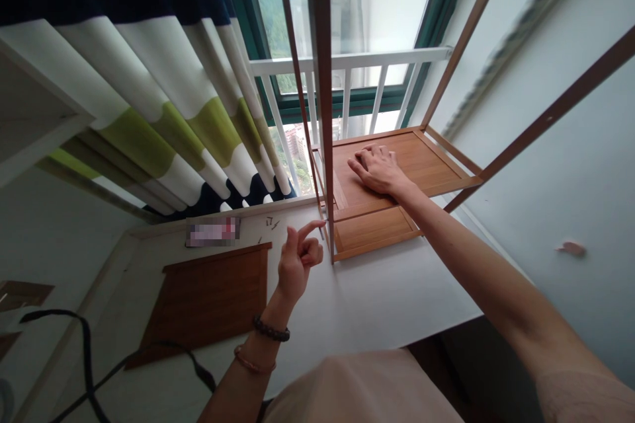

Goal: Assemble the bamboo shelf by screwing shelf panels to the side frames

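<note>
A copper-coloured metal shelf frame [322, 112] stands on a white table [387, 291], with a wooden shelf board [426, 162] set in its lowest level. My right hand [380, 168] lies flat and open on that board, pressing it down. My left hand [297, 258] is beside the frame's front post, index finger and thumb pinched on a small screw or pin at the post's foot, the other fingers curled. Two bracelets sit on my left wrist.
A loose wooden board [208, 301] lies flat on the table to the left. Several small screws [270, 223] are scattered near a blurred label [212, 231]. A black cable [89, 357] trails at lower left. Striped curtains [163, 106] and a railed window [347, 73] are behind.
</note>
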